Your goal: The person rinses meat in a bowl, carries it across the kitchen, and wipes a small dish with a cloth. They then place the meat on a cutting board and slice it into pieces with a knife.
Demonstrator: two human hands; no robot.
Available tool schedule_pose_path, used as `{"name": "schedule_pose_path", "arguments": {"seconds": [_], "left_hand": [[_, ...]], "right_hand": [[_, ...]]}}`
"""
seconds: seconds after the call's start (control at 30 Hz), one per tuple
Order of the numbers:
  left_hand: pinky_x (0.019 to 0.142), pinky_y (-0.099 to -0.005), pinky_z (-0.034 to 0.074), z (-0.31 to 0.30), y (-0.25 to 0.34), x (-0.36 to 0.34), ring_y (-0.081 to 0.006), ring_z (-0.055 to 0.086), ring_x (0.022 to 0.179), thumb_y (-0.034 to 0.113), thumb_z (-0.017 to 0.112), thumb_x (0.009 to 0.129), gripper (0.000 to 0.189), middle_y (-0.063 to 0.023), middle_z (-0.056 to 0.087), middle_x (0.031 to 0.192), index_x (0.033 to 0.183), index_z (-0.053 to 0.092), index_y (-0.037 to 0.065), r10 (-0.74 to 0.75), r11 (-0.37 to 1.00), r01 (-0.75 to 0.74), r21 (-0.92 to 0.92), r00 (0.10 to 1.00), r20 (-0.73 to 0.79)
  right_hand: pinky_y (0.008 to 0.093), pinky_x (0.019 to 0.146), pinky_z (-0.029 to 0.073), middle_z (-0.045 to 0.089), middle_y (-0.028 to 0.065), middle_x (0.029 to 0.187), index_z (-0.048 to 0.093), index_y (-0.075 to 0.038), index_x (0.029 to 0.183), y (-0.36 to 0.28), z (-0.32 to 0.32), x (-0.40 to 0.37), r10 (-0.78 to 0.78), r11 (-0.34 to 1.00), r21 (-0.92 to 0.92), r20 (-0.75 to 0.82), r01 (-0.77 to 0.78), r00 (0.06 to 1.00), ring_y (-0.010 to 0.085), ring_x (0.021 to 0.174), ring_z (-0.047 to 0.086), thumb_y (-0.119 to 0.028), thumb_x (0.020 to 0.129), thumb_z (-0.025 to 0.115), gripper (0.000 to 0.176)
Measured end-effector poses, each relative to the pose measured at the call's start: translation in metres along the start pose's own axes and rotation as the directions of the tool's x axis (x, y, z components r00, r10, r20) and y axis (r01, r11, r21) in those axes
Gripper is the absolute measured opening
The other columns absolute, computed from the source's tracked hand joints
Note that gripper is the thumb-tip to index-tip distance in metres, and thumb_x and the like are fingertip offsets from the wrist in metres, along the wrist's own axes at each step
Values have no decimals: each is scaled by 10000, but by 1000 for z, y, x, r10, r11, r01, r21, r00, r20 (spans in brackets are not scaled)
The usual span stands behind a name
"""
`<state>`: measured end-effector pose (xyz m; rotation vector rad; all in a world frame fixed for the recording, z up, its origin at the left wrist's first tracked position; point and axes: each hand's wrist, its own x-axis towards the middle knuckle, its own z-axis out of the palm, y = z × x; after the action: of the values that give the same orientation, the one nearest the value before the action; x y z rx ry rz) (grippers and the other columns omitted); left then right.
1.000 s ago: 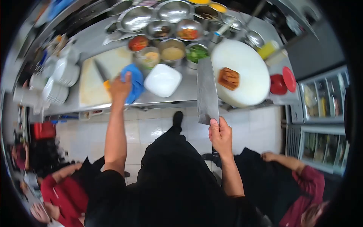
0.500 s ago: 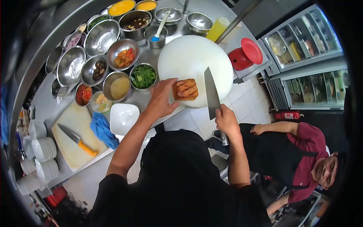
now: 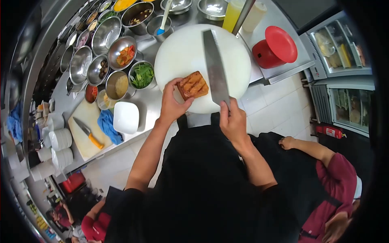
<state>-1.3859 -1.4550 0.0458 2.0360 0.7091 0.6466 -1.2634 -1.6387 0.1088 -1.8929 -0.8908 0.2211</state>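
The browned, scored meat slab [image 3: 194, 86] lay on the near part of the round cutting board [image 3: 178, 48]. The left hand [image 3: 173, 104], half open, held its left end; the right hand [image 3: 234, 122] clasped the cleaver [image 3: 216, 67]. Probably firm but greasy, it seemed best steadied by its sides.

A browned, grooved block [image 3: 193, 85] sits toward the round board's [image 3: 178, 48] near edge; the broad grey cleaver [image 3: 216, 67] slants beside it, tip toward the far edge.

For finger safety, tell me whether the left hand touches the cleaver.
Apart. The head view shows the browned block and white board between the left hand and the cleaver.
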Motion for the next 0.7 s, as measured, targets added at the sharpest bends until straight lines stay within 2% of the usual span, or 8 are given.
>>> {"name": "schedule_pose_path", "arguments": {"seconds": [0.03,0.07,0.13,0.3,0.5,0.57,0.7], "left_hand": [[965,-398,423,0,7,1,-298,502,1198,95,825,637,703,-127,536,1242,1253,487,69,30,1000,-30,5,999,-21],[962,-395,421,0,11,1,-300,505,1193,95,824,634,701,-127,526,1253,1246,483,66,63,998,-63,10,997,-42],[948,-389,422,5,11,-1,-297,516,1156,85,811,628,669,-124,515,1238,1210,483,61,53,998,-51,32,997,-60],[930,-381,428,13,4,-3,-276,526,1100,69,789,619,606,-114,524,1150,1146,490,62,87,993,-77,84,989,-117],[948,-370,433,13,6,-4,-276,530,1090,64,787,616,578,-117,536,1134,1117,500,55,102,994,-94,58,985,-140],[953,-371,435,13,6,-4,-282,528,1089,59,783,611,573,-118,537,1131,1110,501,52,111,993,-105,48,981,-156],[957,-373,439,12,8,-4,-299,524,1081,43,771,594,558,-121,541,1111,1086,506,46,142,988,-129,85,975,-171]], "right_hand": [[397,458,452,596,167,622,594,2,1049,1,4,5,-83,996,27,-1,83,997,340,509,605,-62,931,573,136],[397,458,452,596,167,622,594,2,1049,1,7,10,-74,996,48,11,74,997,340,509,605,-62,931,573,136],[404,450,454,595,157,620,599,-3,1024,-2,12,17,-156,985,79,26,154,987,330,495,600,-65,924,582,119],[406,429,445,593,140,602,577,8,985,1,20,20,-197,980,52,82,194,977,327,486,592,-69,920,587,101],[421,433,455,604,145,605,557,9,1013,5,34,19,-258,966,4,82,258,963,338,502,606,-99,937,567,133],[427,437,465,617,151,619,552,7,1024,4,37,16,-252,963,-69,98,259,963,343,517,619,-109,943,558,142],[447,435,448,585,174,574,540,14,985,-2,37,15,-262,956,-115,90,271,961,368,508,608,-102,958,543,119]]}}
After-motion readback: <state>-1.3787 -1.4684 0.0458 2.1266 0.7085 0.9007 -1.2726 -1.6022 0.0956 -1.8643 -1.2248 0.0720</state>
